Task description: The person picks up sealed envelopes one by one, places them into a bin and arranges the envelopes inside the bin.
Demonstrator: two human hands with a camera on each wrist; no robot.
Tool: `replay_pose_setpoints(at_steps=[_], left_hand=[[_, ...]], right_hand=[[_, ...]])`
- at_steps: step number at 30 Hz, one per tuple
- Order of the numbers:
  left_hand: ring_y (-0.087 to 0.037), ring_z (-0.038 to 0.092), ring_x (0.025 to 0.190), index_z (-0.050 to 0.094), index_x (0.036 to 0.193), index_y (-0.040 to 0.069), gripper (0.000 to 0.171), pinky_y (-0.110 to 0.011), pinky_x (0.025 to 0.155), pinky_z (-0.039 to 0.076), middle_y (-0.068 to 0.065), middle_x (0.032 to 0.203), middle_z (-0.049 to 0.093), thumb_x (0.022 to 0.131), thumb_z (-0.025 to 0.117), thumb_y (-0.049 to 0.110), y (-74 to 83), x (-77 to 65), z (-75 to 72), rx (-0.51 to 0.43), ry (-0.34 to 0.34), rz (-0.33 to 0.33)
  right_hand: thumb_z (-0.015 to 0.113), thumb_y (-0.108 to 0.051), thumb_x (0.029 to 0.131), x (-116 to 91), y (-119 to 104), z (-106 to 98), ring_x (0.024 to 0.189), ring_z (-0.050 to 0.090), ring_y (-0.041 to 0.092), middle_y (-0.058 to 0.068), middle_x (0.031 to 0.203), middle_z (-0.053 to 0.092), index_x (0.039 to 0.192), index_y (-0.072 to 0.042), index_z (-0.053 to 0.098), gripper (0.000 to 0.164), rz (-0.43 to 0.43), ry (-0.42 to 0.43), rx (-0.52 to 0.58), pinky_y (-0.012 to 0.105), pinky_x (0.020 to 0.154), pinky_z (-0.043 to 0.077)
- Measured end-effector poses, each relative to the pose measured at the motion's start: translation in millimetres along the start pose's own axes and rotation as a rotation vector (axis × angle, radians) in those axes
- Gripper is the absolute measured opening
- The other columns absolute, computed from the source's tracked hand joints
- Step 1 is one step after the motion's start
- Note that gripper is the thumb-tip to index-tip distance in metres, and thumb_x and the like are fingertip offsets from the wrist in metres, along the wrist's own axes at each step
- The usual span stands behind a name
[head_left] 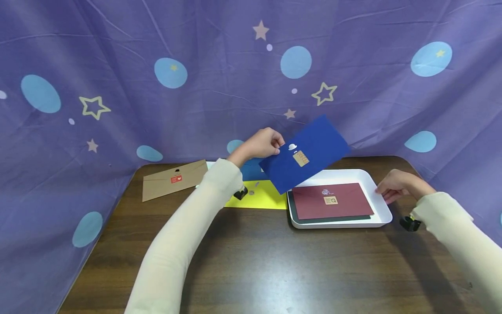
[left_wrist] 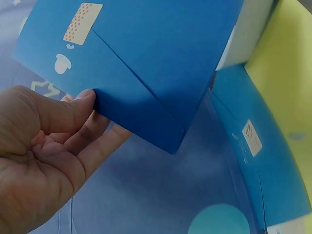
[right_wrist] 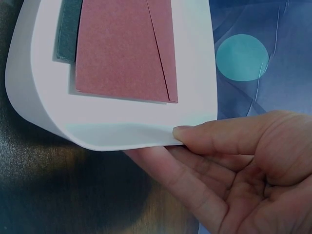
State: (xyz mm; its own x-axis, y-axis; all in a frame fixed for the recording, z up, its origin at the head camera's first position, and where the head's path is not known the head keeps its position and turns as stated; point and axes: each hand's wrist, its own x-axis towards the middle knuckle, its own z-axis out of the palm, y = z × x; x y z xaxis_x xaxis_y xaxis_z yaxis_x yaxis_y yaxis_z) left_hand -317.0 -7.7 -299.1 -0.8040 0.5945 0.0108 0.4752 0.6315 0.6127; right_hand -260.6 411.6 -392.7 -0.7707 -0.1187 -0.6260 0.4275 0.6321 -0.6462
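Your left hand (head_left: 263, 143) pinches the blue envelope (head_left: 319, 150) by one edge, tilted above the white tray (head_left: 383, 213), whose right rim your right hand (head_left: 398, 185) grips. A maroon envelope (head_left: 345, 207) lies in the tray, covering most of a dark green piece (right_wrist: 69, 29). Beside it lie a yellow envelope (head_left: 270, 201), a second blue envelope (left_wrist: 256, 146) and, farther left, a brown envelope (head_left: 158, 185). From the head view, your left arm and the raised envelope partly block these and the tray's back corner; the white edge (head_left: 210, 165) behind is unclear.
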Motion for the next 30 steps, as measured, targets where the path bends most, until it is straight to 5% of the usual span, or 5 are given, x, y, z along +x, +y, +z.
replay_pose_setpoints(at_steps=[9,30], left_hand=[[-0.022,0.064,0.100,0.071,0.114,-0.003,0.018,-0.030,0.093,0.053,-0.016,0.109,0.072,0.097,0.065,-0.001,18.1,10.9,13.9,-0.015,-0.007,0.030],[-0.017,0.059,0.093,0.073,0.108,0.001,0.025,-0.027,0.087,0.052,-0.013,0.108,0.070,0.096,0.053,-0.008,39.2,29.7,52.9,0.126,-0.122,0.108]], right_hand=[[0.061,0.002,0.092,1.3,0.2,-0.9,0.063,0.069,0.014,0.006,0.069,0.069,0.105,0.021,0.059,0.023,0.000,-0.001,0.007,0.031,0.067,0.063],[0.061,0.002,0.092,0.8,0.1,-0.8,0.064,0.069,0.013,0.007,0.072,0.069,0.108,0.022,0.055,0.026,0.006,0.007,-0.017,0.031,0.068,0.063]])
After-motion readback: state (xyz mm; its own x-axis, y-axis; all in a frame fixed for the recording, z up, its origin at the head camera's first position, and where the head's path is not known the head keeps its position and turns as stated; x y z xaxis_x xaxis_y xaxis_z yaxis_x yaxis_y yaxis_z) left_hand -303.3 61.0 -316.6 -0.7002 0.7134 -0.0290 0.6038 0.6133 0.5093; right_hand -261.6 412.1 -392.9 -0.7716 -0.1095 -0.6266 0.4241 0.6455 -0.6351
